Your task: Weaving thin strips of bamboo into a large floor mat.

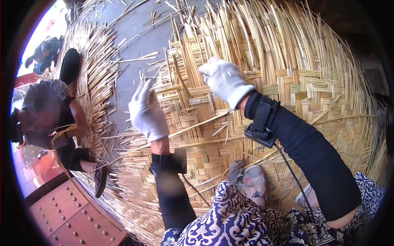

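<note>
A large mat (242, 143) woven from flat, straw-coloured reed strips spreads under and in front of me. My left hand (148, 112), in a white knit glove, is at the mat's left edge beside the loose strip ends. Its fingers point away from me, stretched out, and nothing shows in them. Over the far middle of the weave is my right hand (223, 80), gloved the same way, with its fingers curled in. Whatever it may grip is hidden by the glove. Long unwoven strips (271, 37) stand out from the woven part just beyond it.
At the left a person (49, 106) bends over another spread of reeds (96, 61). Grey floor (137, 41) shows between the two, with stray strips on it. A reddish studded panel (78, 217) is at the lower left. My feet (252, 184) rest on the mat.
</note>
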`<move>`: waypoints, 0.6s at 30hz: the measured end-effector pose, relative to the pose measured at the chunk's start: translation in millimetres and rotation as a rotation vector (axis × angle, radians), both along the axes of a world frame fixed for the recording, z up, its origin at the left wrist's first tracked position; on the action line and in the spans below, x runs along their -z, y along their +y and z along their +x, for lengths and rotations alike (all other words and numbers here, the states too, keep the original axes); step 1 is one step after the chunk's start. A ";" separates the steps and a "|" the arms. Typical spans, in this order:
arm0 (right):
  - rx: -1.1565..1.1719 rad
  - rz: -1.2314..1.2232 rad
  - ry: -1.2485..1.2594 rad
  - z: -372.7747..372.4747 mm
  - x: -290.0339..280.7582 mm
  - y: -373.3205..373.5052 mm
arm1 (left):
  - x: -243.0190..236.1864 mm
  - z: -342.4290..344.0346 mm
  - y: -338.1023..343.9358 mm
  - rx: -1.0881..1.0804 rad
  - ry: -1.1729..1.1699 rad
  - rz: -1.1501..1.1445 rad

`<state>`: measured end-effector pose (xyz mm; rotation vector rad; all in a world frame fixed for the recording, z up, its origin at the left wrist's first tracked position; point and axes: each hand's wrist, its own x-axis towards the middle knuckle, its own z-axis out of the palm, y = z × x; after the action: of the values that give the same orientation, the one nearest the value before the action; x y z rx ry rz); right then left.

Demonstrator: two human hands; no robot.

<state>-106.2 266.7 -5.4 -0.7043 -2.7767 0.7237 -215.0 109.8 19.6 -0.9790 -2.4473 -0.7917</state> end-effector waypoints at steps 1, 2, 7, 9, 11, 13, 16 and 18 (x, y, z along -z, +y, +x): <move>-0.009 -0.027 0.033 1.6 -0.6 -2.4 | -2.4 -1.8 1.5 0.027 0.145 -0.230; -0.017 -0.053 0.060 3.0 -1.2 -4.3 | -5.7 -0.7 6.1 0.055 0.284 -0.459; 0.042 0.071 0.203 11.9 1.8 -2.5 | -1.6 -6.6 12.4 0.192 0.156 -0.477; 0.120 0.203 0.296 18.8 8.0 -9.1 | -0.6 -6.1 22.3 0.142 0.174 -0.465; 0.220 0.311 0.304 34.5 9.1 -17.4 | -2.8 -4.8 34.1 0.048 0.283 -0.441; 0.156 0.227 0.129 47.0 11.3 -18.6 | -9.6 -9.0 33.8 0.056 0.266 -0.452; 0.145 0.207 0.078 70.2 22.4 1.6 | -16.5 3.5 41.9 0.134 0.142 -0.447; 0.165 0.167 0.109 75.4 19.1 0.6 | -14.3 -4.6 24.1 0.112 -0.261 -0.459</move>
<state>-30.8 267.3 -24.4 -0.8218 -2.6050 0.4776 -219.6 133.9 33.8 -1.2483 -2.8990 -0.4141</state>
